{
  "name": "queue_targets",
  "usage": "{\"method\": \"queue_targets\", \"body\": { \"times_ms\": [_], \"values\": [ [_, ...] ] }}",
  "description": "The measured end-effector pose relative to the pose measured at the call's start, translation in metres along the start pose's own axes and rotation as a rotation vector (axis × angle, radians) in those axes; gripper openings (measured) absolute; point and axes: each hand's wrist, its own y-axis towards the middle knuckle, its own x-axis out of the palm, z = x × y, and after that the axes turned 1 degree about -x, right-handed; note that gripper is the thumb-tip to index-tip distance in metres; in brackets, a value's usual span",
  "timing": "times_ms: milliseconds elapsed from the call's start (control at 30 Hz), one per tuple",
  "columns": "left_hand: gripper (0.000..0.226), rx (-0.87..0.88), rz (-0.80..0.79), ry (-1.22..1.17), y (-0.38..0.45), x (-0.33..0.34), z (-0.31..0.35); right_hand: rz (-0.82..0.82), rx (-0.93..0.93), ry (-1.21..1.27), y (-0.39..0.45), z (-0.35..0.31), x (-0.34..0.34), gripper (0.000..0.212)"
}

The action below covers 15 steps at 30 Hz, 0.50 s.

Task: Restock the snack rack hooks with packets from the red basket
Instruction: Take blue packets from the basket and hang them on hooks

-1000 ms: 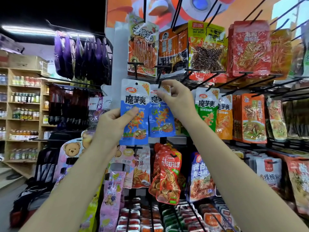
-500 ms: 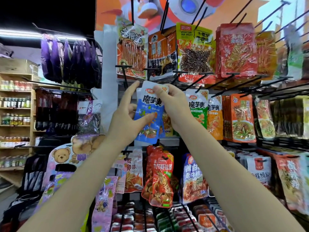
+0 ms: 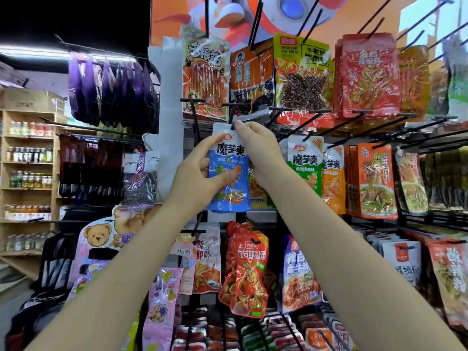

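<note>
A blue snack packet (image 3: 229, 183) with a white top hangs upright in front of the rack, its punched hole right at the tip of a black hook (image 3: 232, 115). My left hand (image 3: 200, 173) grips the packet's left side, thumb across the front. My right hand (image 3: 258, 150) pinches the white top corner beside the hole. Whether the hook passes through the hole is unclear. The red basket is out of view.
Green and orange packets (image 3: 305, 168) of the same brand hang to the right. Larger orange and red packets (image 3: 364, 74) fill the row above, with bare black hooks jutting out. Red pouches (image 3: 247, 269) hang below. Purple bags (image 3: 111, 89) and wooden shelves (image 3: 27, 173) stand left.
Two blue packets held apart a second ago are now brought together, and both hands have lifted the packet up to the hook tip. The right hand moved to its top corner.
</note>
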Motion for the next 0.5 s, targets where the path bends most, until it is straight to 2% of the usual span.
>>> {"method": "queue_targets", "body": {
  "times_ms": [100, 167, 300, 367, 500],
  "values": [
    [0.067, -0.028, 0.008, 0.041, -0.002, -0.002, -0.004, 0.046, -0.061, -0.168, -0.001, 0.005, -0.003, 0.024],
    [0.064, -0.041, 0.0, 0.145, -0.005, -0.008, -0.006, 0.093, -0.23, -0.297, -0.009, 0.01, -0.011, 0.016],
    [0.061, 0.179, -0.013, 0.76, -0.007, -0.025, -0.011, 0.098, -0.611, -0.754, -0.034, 0.029, -0.032, 0.036],
    [0.064, 0.238, -0.063, 0.919, -0.001, -0.03, -0.016, 0.023, -0.624, -0.889, -0.037, 0.038, -0.038, 0.051],
    [0.07, 0.16, -0.171, 1.016, 0.012, -0.029, -0.025, -0.14, -0.473, -0.963, -0.026, 0.053, -0.04, 0.068]
  ]
}}
